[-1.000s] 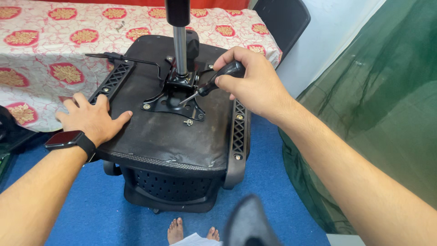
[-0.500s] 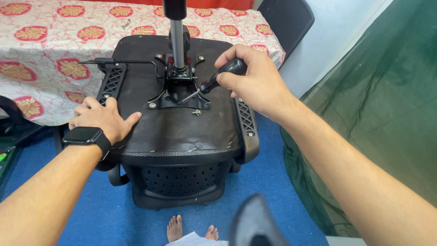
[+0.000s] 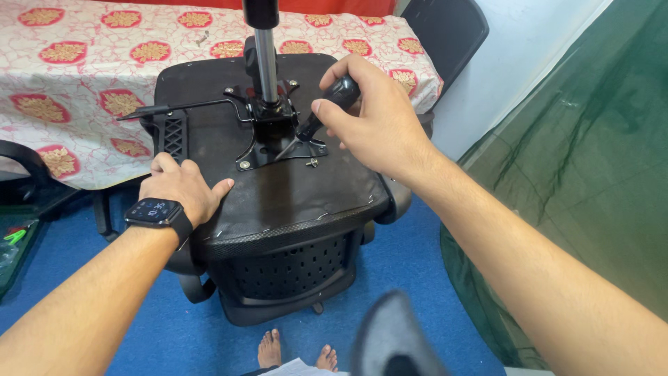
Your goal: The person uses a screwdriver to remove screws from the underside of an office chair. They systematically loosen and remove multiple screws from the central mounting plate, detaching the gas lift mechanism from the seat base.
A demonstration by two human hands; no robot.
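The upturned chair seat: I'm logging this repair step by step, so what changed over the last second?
The chair seat turned clockwise under the left hand, which rode along on its near-left edge. The right hand brought the screwdriver steeper, tip down at the mounting plate. Both grips stayed; the loose screw remains beside the plate.

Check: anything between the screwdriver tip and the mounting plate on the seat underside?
Nothing visible. The right hand holds the screwdriver angled down, its tip at the mounting plate beside the gas-lift column. A loose screw lies just off the plate. The left hand rests on the seat edge.
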